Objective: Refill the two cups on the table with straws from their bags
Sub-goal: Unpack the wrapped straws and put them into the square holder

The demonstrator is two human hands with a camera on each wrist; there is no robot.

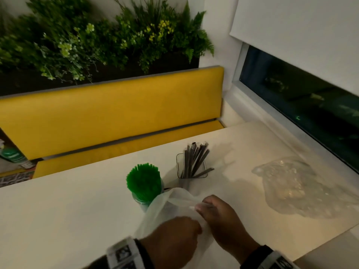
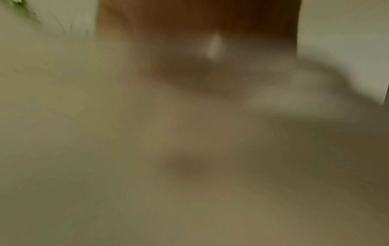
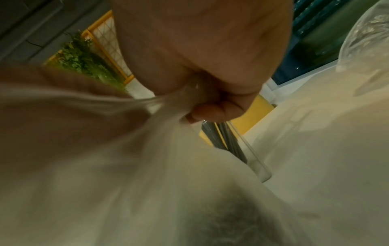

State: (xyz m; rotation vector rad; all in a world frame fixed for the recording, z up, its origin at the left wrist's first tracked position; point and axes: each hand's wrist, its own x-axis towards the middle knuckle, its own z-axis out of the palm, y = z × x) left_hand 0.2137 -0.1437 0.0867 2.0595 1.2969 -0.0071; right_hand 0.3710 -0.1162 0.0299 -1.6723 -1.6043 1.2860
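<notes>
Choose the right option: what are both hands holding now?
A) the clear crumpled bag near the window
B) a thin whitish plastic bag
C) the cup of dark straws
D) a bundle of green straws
B: the left hand and the right hand both grip the whitish plastic bag in front of the cups.

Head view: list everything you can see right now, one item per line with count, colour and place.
green straws: one full bundle, green, in the left cup
dark straws: one bundle, grey-black, in the clear cup right of the green ones
white bag: one, translucent white, near table edge, held
clear bag: one, crumpled, table right
table: one, white
bench: one, yellow, behind table
plants: green, above bench
left hand: grips white bag
right hand: pinches white bag
</notes>
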